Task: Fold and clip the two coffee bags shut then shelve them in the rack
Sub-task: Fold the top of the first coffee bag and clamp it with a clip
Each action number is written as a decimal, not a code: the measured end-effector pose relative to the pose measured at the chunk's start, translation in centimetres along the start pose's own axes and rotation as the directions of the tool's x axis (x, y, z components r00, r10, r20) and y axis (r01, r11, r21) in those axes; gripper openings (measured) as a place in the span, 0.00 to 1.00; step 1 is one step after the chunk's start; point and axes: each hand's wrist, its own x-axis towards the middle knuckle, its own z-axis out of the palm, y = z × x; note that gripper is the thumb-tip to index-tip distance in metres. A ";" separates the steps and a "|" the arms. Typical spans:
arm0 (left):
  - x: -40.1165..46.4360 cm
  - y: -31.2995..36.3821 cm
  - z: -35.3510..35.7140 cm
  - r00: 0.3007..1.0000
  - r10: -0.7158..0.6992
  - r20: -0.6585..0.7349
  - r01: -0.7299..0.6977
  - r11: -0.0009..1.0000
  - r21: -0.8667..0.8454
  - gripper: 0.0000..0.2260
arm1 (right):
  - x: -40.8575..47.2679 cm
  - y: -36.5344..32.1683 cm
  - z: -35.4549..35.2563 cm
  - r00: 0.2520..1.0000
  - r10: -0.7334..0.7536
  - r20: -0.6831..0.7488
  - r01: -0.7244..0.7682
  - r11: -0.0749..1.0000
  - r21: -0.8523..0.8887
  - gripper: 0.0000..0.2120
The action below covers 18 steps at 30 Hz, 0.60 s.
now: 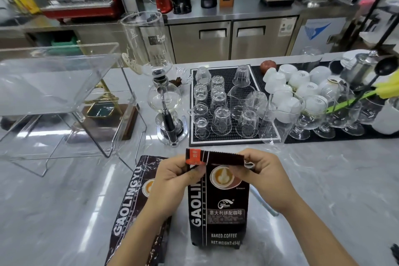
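Observation:
A dark coffee bag (219,207) stands upright on the marble counter near the front edge. Its top strip is folded over, and both hands pinch it. My left hand (174,176) grips the left end of the fold, by the orange label. My right hand (262,173) grips the right end, and a small clip-like piece shows between its fingers. A second coffee bag (131,205) lies flat to the left, partly under my left forearm. The clear acrylic rack (64,101) stands at the left, its shelves bare.
A siphon coffee maker (166,101) stands just behind the bags. A black mat (226,138) holds several upturned glasses. White cups and stemmed glasses crowd the right side. A tall clear cylinder stands at the back.

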 end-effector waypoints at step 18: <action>1.2 -0.2 0.0 0.993 -0.113 -0.015 0.110 0.987 -0.113 0.14 | 0.6 0.5 -0.6 0.998 0.056 0.014 -0.058 0.983 0.172 0.24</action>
